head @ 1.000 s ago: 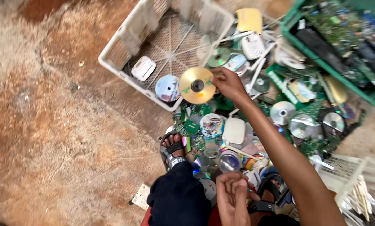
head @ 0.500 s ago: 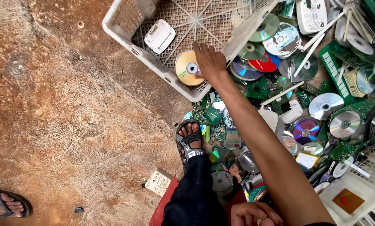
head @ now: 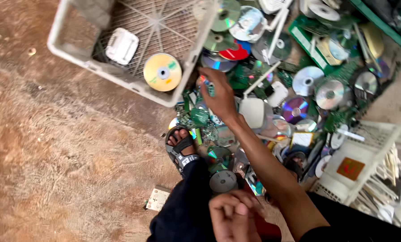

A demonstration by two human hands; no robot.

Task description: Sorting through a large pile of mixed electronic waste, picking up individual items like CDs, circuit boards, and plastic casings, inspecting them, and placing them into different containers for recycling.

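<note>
My right hand (head: 219, 96) reaches out over a pile of discs and green circuit boards (head: 236, 76), just outside the near corner of a white plastic basket (head: 120, 78). Its fingertips touch a small colourful piece, and I cannot tell whether they grip it. Inside the basket a yellow disc (head: 162, 71) lies flat next to a small white box (head: 121, 45). My left hand (head: 232, 216) rests low by my knee, its fingers curled in with nothing visible in them. My sandalled foot (head: 181, 148) stands at the pile's edge.
Shiny discs (head: 329, 93) lie scattered to the right. A green crate (head: 379, 22) stands at the top right and a white crate (head: 366, 166) with parts at the lower right. A small circuit board (head: 157, 198) lies on the brown dirt floor (head: 61, 148).
The yellow disc left my right hand and now lies in the white basket. That hand drew back from the basket to the pile beside it. My view shifted lower.
</note>
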